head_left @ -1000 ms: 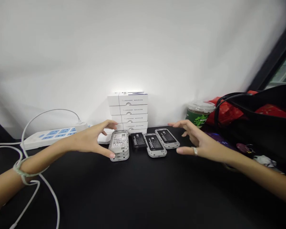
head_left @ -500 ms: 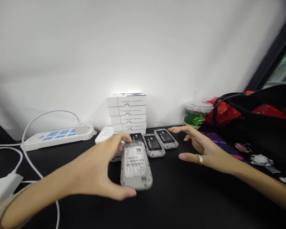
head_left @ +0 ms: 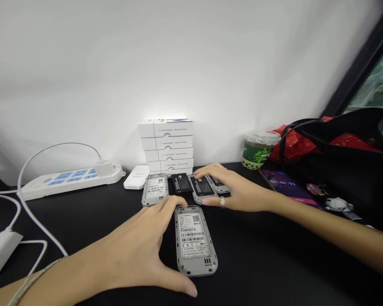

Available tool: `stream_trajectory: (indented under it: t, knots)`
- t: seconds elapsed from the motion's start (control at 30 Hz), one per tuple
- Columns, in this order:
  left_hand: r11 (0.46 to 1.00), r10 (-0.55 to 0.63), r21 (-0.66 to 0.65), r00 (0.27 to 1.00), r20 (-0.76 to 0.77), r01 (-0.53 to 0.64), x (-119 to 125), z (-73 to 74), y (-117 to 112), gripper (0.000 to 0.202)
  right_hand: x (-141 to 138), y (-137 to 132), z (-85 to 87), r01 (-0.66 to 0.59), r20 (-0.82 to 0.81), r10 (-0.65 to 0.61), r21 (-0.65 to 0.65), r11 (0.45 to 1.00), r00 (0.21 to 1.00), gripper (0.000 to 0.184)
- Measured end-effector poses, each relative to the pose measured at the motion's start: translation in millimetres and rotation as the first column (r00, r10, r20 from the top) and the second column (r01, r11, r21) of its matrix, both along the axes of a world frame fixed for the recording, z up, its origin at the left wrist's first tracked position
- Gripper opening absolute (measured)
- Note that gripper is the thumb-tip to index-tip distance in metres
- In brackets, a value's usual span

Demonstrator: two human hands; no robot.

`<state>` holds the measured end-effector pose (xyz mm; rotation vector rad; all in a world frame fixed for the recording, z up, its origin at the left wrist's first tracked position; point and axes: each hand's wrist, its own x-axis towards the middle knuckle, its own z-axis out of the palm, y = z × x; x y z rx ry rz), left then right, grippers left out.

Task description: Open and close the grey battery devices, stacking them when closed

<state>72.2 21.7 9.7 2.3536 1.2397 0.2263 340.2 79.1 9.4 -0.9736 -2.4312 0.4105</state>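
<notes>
My left hand (head_left: 137, 255) is closed round a grey device (head_left: 194, 242) that lies label-up on the black table (head_left: 258, 263), thumb at its near end and fingers at its far end. My right hand (head_left: 239, 193), a ring on one finger, reaches over a row of grey devices. Its thumb and fingers span the middle one, a device holding a black battery (head_left: 204, 188). A further device (head_left: 219, 183) is mostly hidden under that hand. To the left lie a loose black battery (head_left: 181, 183) and a short stack of grey devices (head_left: 155, 190).
A stack of white boxes (head_left: 167, 144) stands against the wall. Left of it are a white flat case (head_left: 136, 176), a power strip (head_left: 70, 177) with a cable, and a charger (head_left: 0, 250). On the right are a lidded cup (head_left: 260, 148), a lit phone (head_left: 282, 182) and a black bag (head_left: 347, 165).
My left hand lifted the top device off the stack, carried it toward me and set it on the table. My right hand moved left onto the devices with batteries.
</notes>
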Motion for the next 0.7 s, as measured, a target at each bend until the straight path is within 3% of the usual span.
stream_trajectory:
  t: [0.13,0.3,0.5,0.7]
  knots:
    - [1.0,-0.003,0.022,0.998,0.055,0.002,1,-4.6,-1,0.101,-28,32,4.5,-0.123,0.179,0.115,0.031,0.992,0.977,0.052]
    - [1.0,0.013,0.02,1.0,-0.012,-0.013,5,-5.5,-3,0.092,-43,50,-2.0,-0.119,0.24,0.11,0.022,0.993,0.965,0.051]
    - [1.0,-0.001,0.031,1.0,0.031,0.0,6,-8.0,-2,0.084,-47,45,-1.3,-0.062,0.171,0.064,-0.018,0.998,0.983,0.044]
    - [0.984,0.16,-0.093,0.983,0.09,-0.152,5,-9.3,-4,0.093,-42,13,4.3,0.152,-0.018,-0.153,-0.055,0.987,0.988,0.056]
